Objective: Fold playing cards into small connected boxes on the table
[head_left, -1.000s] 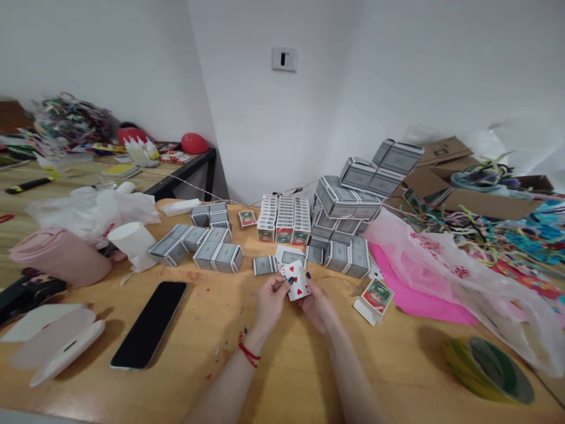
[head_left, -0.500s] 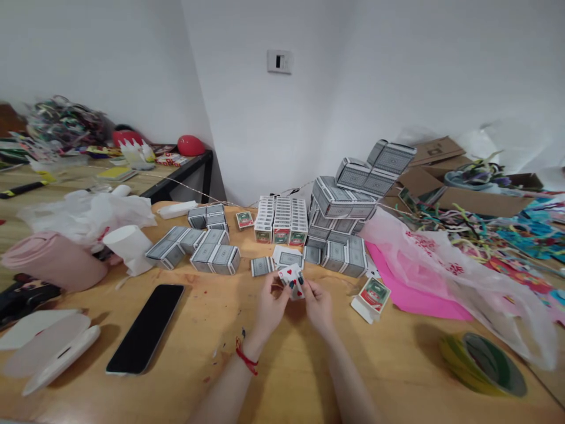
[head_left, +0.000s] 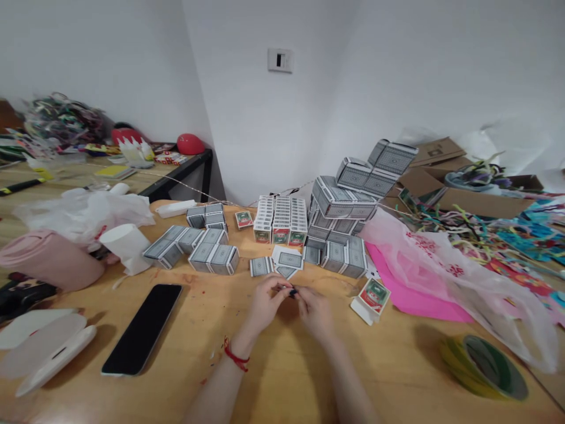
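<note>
We pinch a thin, pale paper card [head_left: 282, 287] between the fingertips of our left hand [head_left: 265, 303] and right hand [head_left: 316, 313]. It shows nearly edge-on, crosswise; fingers hide its long axis. Beyond lie grey-patterned paper cards [head_left: 290, 260]; rightward, an open red-and-green cardboard box [head_left: 375, 295].

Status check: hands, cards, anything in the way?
Left hand, right hand close together; contents unclear. Loose cards lie just beyond. Open card box off right, not blocking.
</note>
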Motion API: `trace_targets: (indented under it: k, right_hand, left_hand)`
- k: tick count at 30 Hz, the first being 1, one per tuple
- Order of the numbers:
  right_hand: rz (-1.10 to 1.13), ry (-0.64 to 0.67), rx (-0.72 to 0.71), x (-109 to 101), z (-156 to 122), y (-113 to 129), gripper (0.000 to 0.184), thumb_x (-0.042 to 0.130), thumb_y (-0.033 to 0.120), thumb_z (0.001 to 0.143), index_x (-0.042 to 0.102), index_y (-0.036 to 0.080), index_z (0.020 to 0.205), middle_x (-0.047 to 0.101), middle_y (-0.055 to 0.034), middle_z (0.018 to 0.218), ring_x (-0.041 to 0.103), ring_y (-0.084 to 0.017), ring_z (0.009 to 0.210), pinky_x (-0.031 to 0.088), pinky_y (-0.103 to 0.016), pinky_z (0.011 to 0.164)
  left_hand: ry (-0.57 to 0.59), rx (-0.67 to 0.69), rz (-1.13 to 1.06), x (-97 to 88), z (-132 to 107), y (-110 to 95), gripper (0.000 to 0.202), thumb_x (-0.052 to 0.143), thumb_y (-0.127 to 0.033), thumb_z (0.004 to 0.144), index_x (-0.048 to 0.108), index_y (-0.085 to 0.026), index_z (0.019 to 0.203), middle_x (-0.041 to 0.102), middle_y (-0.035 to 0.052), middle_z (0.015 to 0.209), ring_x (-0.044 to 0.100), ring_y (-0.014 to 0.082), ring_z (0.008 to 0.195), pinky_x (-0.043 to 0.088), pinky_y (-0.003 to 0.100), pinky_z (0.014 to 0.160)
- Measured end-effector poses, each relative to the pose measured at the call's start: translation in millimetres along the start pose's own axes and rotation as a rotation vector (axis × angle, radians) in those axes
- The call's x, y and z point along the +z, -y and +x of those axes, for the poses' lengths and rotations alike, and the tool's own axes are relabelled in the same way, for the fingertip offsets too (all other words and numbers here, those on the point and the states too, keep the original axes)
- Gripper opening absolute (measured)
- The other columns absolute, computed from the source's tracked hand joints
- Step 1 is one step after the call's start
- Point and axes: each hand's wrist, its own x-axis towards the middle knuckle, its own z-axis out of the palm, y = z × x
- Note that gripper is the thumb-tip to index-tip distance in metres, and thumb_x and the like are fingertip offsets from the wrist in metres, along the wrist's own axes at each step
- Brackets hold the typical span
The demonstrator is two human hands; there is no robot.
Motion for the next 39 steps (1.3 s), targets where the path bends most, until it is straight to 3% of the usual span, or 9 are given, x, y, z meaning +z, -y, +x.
trace_targets:
  k: [4, 12, 19, 32, 35, 39]
  right_hand:
    - [-0.046, 0.001, -0.027, -2.5, -0.6, -3.9, 0.03, 0.037, 0.024, 0.086, 0.067, 0.023, 0.091, 0.071, -0.0059, 0.081, 0.064, -0.019, 0.072, 0.049, -0.029, 0.065]
    - [-0.017, -0.109, -0.033, 3.9, -2.1, -4.0, 0.034, 0.036, 0.017, 0.083, 0.065, 0.023, 0.1, 0.07, -0.0072, 0.092, 0.065, -0.02, 0.082, 0.05, -0.034, 0.074]
    - [0.235, -0.251, 0.131, 2.5, 1.3, 10.8, 0.027, 0.041, 0.025, 0.084, 0.067, 0.022, 0.091, 0.071, -0.0061, 0.088, 0.066, -0.019, 0.078, 0.052, -0.032, 0.072]
    - [0.63, -0.146, 0.283, -1.7, 3.8, 8.6, 0.028, 0.047, 0.031, 0.079, 0.065, 0.018, 0.097, 0.07, -0.0074, 0.095, 0.065, -0.02, 0.086, 0.051, -0.034, 0.078]
    - [0.623, -0.175, 0.242, -0.7, 3.5, 6.3, 0.027, 0.051, 0.03, 0.077, 0.064, 0.019, 0.098, 0.07, -0.0071, 0.094, 0.065, -0.02, 0.085, 0.051, -0.034, 0.078]
    - [0.428, -0.233, 0.222, 2.2, 1.3, 2.5, 0.02, 0.049, 0.029, 0.081, 0.066, 0.02, 0.085, 0.071, -0.0052, 0.081, 0.066, -0.018, 0.074, 0.052, -0.031, 0.071]
  left_hand:
    - [0.043, 0.004, 0.121, -3.3, -0.3, 2.6, 0.013, 0.056, -0.025, 0.078, 0.065, -0.018, 0.072, 0.064, 0.0042, 0.074, 0.058, 0.0157, 0.074, 0.047, 0.029, 0.069]
    - [-0.071, 0.191, 0.31, 0.4, -3.8, 2.3, 0.014, 0.051, -0.023, 0.083, 0.063, -0.019, 0.076, 0.062, 0.0031, 0.074, 0.057, 0.0141, 0.073, 0.046, 0.027, 0.068]
    - [-0.146, 0.238, 0.452, 6.9, -10.5, 2.1, 0.015, 0.045, -0.018, 0.086, 0.06, -0.019, 0.087, 0.061, 0.0045, 0.08, 0.057, 0.0141, 0.078, 0.047, 0.027, 0.073]
    - [-0.205, 0.186, 0.409, 6.7, -9.7, 6.6, 0.015, 0.045, -0.017, 0.085, 0.059, -0.019, 0.082, 0.06, 0.0041, 0.08, 0.057, 0.0139, 0.078, 0.049, 0.027, 0.072]
    - [-0.206, 0.207, 0.4, 8.5, -10.5, 8.0, 0.013, 0.045, -0.018, 0.085, 0.058, -0.018, 0.083, 0.06, 0.0037, 0.081, 0.058, 0.0137, 0.079, 0.049, 0.027, 0.072]
    - [-0.125, 0.211, 0.412, 10.8, -10.5, 10.7, 0.012, 0.046, -0.019, 0.085, 0.058, -0.019, 0.085, 0.06, 0.0026, 0.08, 0.058, 0.0134, 0.078, 0.049, 0.027, 0.071]
